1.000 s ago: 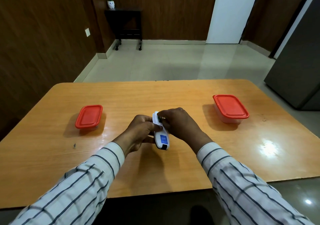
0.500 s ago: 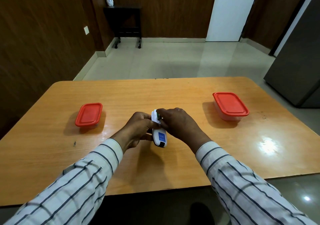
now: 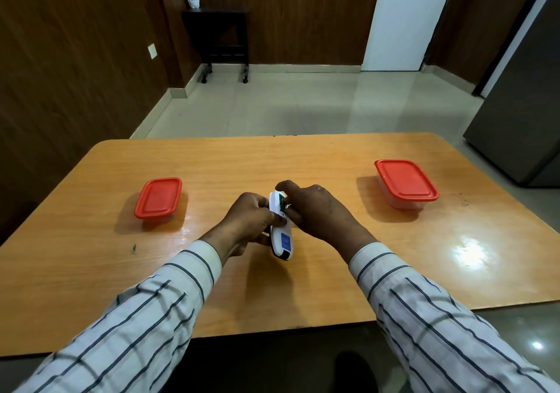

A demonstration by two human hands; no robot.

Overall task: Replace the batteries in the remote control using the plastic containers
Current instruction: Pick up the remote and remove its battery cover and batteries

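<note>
Seen from above, at the middle of a wooden bench [image 3: 303,162]: a white remote control [image 3: 281,235], held clear of the surface, back side up, blue label toward the near end. Left hand [image 3: 245,226] wrapped around the left edge of the casing, fingers curled under, thumb pressed on the back. Right hand [image 3: 315,210] closed over the far end, fingertips pinched at the opened battery bay, where something green shows; whether a battery is gripped cannot be told.

Flanking the hands, well apart from them: two plastic containers with red lids, both shut. Smaller container [image 3: 158,199] to the left, set back from the left edge of the bench. Larger container [image 3: 406,183] to the right, nearer the far right corner, clear walls visible under the lid. Bare wood between each container and the hands, and a broad bare strip along the near edge under the striped sleeves [image 3: 169,298].

Beyond the far edge, open tiled floor [image 3: 288,104] running to a dark panelled wall, a white door [image 3: 406,19] and a small black side table [image 3: 224,38] on castors with a white pot on top. Grey cabinet [image 3: 521,113] standing close off the right corner of the bench.
</note>
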